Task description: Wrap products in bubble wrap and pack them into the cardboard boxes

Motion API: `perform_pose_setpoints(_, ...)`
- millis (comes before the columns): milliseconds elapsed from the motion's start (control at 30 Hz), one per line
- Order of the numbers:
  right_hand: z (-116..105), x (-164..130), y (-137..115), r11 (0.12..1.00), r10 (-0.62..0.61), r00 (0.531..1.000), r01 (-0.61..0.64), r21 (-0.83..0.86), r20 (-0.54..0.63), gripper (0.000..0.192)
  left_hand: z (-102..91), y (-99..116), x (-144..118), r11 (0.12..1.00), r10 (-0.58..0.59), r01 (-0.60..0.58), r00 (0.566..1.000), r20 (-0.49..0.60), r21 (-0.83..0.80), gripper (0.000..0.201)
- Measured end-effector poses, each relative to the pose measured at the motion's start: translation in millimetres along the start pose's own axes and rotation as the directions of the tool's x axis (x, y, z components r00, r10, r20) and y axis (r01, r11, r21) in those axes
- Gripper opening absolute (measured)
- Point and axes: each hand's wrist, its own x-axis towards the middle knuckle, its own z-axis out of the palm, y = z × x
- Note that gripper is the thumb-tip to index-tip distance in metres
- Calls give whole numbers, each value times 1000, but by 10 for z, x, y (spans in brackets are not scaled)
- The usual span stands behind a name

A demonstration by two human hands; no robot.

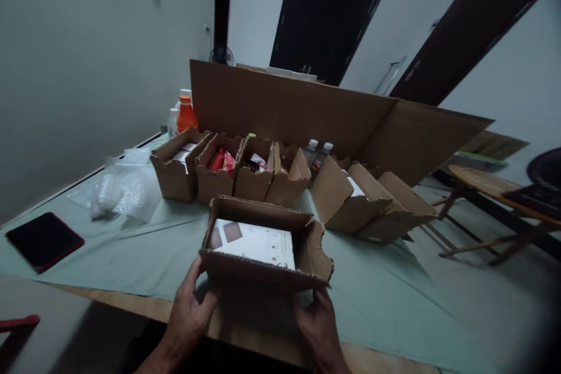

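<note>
Item: open cardboard box (pixel 263 245), lower centre of the frame, near the front edge of the table (pixel 385 304). Flaps stand up; a flat white carton (pixel 256 243) lies inside, printed face up.

Hold: left hand (pixel 189 310) cups the box's lower left corner, fingers curled under and against the front wall. Right hand (pixel 319 327) grips beneath the lower right corner, fingers closed on the underside. Whether the box is raised or still resting on the table cannot be told.

Step, as judged: the packed box is being carried or positioned, flaps not yet folded. Any next move calls for a level, two-handed hold so the carton does not slide.

Surroundings: behind, mid-frame, a row of small open boxes (pixel 228 172), one showing red packets (pixel 221 160). Right of them, tipped empty boxes (pixel 372 198). A large cardboard sheet (pixel 307 111) stands behind. An orange bottle (pixel 186 115) sits upper left; bubble wrap (pixel 125 190) and a dark red-edged pad (pixel 44 241) lie at left.
</note>
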Motion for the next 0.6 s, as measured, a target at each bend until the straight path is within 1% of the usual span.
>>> perform_pose_setpoints(100,37,314,57,1000,4,1000,-4,20,16,32,171,87,307,996,83,-82,996,18,-27,65)
perform_pose_setpoints(200,101,630,121,999,44,999,-44,22,10,39,361,201,683,982,186,-186,982,37,-26,69)
perform_pose_setpoints(267,180,764,154,994,103,995,-103,29,17,49,468,210,887,978,209,-209,976,64,-11,76)
perform_pose_setpoints(333,268,793,197,981,190,981,-191,31,34,64,547,140,1003,982,185,-187,976,112,2,86)
perform_pose_setpoints(400,333,726,265,963,266,962,-269,35,67,75,591,24,1017,990,134,-138,979,153,15,94)
perform_pose_setpoints(467,354,618,353,950,307,948,-311,36,87,80,587,-82,955,994,99,-104,981,167,25,96)
perform_pose_setpoints(533,340,529,437,941,332,941,-335,44,70,80,511,-144,868,994,94,-101,986,135,46,93)
perform_pose_setpoints(600,315,489,499,936,346,936,-349,45,60,78,334,-172,802,985,132,-138,989,63,107,84)
